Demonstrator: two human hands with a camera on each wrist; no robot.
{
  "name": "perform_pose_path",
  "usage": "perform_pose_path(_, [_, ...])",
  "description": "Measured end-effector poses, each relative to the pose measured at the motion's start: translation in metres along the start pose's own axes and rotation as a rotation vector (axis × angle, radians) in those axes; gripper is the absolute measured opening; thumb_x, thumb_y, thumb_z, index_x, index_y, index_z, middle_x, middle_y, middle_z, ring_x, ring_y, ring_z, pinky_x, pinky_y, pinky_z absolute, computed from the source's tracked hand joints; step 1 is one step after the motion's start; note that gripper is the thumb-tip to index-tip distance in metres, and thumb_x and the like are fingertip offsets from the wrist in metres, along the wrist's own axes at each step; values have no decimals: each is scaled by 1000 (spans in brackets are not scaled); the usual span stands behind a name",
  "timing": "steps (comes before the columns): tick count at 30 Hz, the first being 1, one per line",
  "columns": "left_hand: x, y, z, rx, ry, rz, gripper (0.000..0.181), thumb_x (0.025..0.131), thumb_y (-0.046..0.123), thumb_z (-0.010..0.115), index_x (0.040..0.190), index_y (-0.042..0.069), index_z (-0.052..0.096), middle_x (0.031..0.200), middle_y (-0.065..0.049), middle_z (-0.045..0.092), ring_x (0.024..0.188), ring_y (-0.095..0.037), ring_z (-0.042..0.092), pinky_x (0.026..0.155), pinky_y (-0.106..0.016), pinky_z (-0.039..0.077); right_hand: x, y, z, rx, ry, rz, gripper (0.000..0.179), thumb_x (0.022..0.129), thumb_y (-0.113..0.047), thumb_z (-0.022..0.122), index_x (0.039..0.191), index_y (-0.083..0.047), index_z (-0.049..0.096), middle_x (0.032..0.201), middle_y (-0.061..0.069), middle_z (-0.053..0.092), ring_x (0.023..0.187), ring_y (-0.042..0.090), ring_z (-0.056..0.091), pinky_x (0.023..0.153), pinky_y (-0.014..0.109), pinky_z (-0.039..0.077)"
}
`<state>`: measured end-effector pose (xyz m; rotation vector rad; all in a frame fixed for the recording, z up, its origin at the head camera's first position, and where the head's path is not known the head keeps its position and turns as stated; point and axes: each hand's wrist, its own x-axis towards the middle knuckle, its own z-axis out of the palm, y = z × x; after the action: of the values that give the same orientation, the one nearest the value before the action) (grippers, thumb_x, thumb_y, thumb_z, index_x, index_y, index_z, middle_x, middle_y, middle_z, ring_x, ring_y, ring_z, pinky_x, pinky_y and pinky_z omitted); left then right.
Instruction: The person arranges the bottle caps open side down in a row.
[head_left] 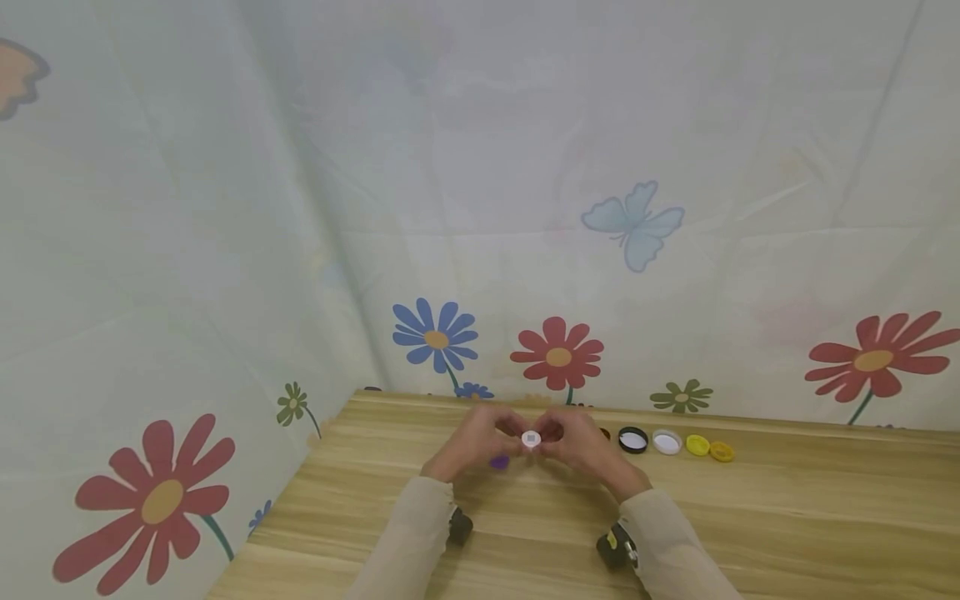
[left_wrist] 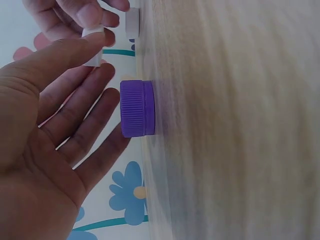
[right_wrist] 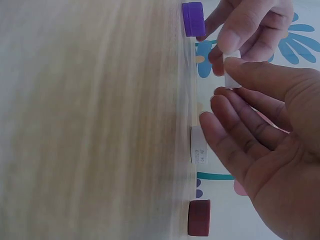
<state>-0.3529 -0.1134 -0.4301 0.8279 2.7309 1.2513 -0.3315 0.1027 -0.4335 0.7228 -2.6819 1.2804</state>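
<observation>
I see the left hand [head_left: 477, 437] and right hand [head_left: 579, 443] pinching one white cap [head_left: 531, 439] above the worktop [head_left: 825, 508] — near its far edge. A purple cap [left_wrist: 137, 108] sits near the left hand.

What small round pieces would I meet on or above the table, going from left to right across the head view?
Purple cap, held white disc, partly hidden dark red cap, black-rimmed lid, white lid, yellow cap, orange cap.

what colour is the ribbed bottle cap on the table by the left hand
The ribbed bottle cap is purple, clearest in the left wrist view.
</observation>
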Motion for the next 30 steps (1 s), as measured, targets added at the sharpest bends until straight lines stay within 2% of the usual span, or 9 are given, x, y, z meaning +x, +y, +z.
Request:
perform_pose_path(5, [0, -2, 1, 25, -21, -26, 19, 87, 12, 88, 104, 16, 82, 97, 9, 77, 93, -11, 70, 86, -35, 57, -1, 2, 3, -21, -19, -5, 17, 88, -4, 86, 100, -6, 74, 93, 0, 70, 86, 13, 64, 80, 32, 57])
perform_pose_path(10, [-2, -1, 1, -1, -49, -44, 18, 86, 9, 89, 102, 14, 82, 95, 8, 77, 88, -11, 70, 80, -30, 57, -3, 1, 5, -22, -39, 14, 15, 89, -5, 86, 99, -7, 74, 90, -2, 69, 85, 14, 62, 80, 33, 56])
perform_pose_path(20, [0, -5, 4, 39, -84, -16, 16, 84, 5, 90, 97, 12, 82, 86, 9, 75, 77, -8, 65, 74, -25, 56, -4, -3, 10, -67, -31, 10, 15, 87, 0, 85, 95, -6, 73, 88, 1, 70, 82, 13, 62, 79, 35, 56])
perform_pose_path(30, [-2, -2, 3, 54, -90, -19, 17, 84, 4, 91, 97, 9, 82, 85, 6, 76, 78, -9, 67, 75, -25, 56, -5, -4, 12, -67, -41, 16, 15, 87, 0, 86, 95, -6, 74, 87, -1, 69, 82, 13, 62, 78, 33, 56])
